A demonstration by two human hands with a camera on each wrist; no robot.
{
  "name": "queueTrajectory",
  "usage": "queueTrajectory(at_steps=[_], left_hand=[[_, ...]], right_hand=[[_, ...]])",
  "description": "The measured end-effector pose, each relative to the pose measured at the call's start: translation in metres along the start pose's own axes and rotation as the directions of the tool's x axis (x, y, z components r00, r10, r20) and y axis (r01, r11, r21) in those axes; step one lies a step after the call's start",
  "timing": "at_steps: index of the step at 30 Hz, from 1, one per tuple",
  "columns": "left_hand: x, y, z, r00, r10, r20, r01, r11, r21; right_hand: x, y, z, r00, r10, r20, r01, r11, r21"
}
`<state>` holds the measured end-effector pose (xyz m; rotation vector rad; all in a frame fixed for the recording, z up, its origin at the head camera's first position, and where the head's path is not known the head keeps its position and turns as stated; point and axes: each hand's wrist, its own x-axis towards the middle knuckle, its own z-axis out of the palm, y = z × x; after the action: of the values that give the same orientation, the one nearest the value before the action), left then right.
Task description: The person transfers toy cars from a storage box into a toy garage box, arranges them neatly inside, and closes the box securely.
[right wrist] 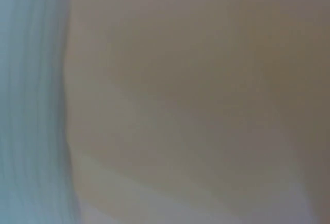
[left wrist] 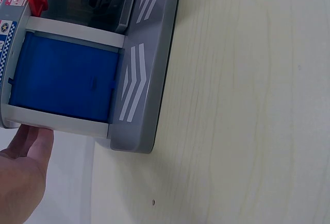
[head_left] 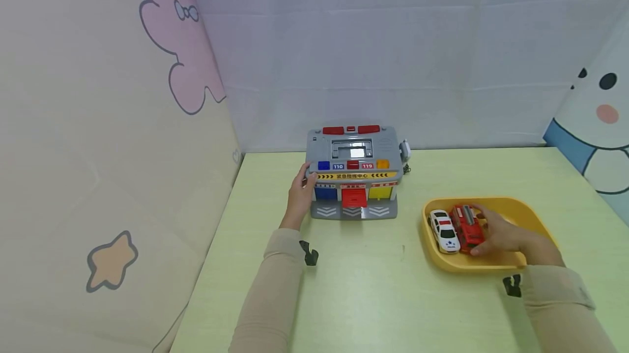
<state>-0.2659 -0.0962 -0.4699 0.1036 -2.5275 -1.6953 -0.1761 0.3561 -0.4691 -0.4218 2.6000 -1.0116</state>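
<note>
Red toy truck gripped by right hand in tray

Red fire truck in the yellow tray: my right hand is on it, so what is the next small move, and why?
Probably lift the red fire truck straight up out of the yellow tray. The right hand grips it, the white car lies close beside it, and the left hand holds the toy garage, whose red door looks partly raised.
</note>
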Motion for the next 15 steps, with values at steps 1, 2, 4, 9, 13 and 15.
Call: queueTrajectory(at_steps=[1,2,4,9,13,15], left_hand=[[0.0,0.0004,0.0,1.0,-0.001,0.001,0.001,1.0,0.0],[0.0,0.0006,0.0,1.0,-0.002,0.002,0.002,1.0,0.001],[0.0,0.0011,-0.0002,1.0,-0.005,0.004,0.005,1.0,0.0],[-0.0001,0.0012,-0.0004,1.0,-0.018,0.007,0.018,1.0,-0.004],[-0.001,0.0013,-0.0008,1.0,-0.027,0.011,0.027,1.0,-0.011],[-0.0014,0.0016,-0.001,1.0,-0.029,0.012,0.029,0.999,-0.016]], right_hand=[[-0.0002,0.0003,0.0,1.0,-0.009,-0.001,0.009,1.0,0.012],[-0.0003,0.0007,-0.0002,1.0,-0.024,-0.003,0.024,0.999,0.022],[-0.001,0.0011,-0.0002,1.0,-0.031,-0.004,0.031,0.999,0.028],[-0.0022,0.0053,-0.0003,0.999,-0.045,-0.001,0.045,0.998,0.049],[-0.002,0.0081,-0.0011,0.999,-0.044,0.02,0.041,0.995,0.094],[-0.0017,0.0085,-0.0013,0.999,-0.041,0.025,0.038,0.993,0.112]])
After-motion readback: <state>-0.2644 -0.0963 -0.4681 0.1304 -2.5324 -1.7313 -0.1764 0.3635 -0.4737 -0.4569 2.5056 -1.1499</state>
